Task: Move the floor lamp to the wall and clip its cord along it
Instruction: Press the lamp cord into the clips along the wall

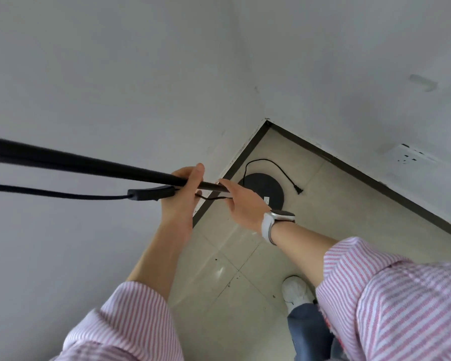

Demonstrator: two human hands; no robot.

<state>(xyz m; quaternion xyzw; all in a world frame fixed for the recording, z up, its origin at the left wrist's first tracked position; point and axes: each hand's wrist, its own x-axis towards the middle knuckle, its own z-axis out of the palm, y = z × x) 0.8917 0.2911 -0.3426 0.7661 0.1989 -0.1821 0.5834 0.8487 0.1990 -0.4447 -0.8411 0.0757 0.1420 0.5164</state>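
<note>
The floor lamp stands in the room's corner. Its black pole runs from the left edge down to a round black base on the tiled floor. My left hand is wrapped around the pole. My right hand, with a white watch on the wrist, rests flat against the pole just below, fingers extended. A black cord with an inline switch hangs beside the pole. Its loose end curls behind the base and ends in a plug lying on the floor.
White walls meet at the corner, with a dark skirting strip along the floor. A white wall socket sits on the right wall. A clear clip is stuck higher on that wall. My white shoe is on the tiles.
</note>
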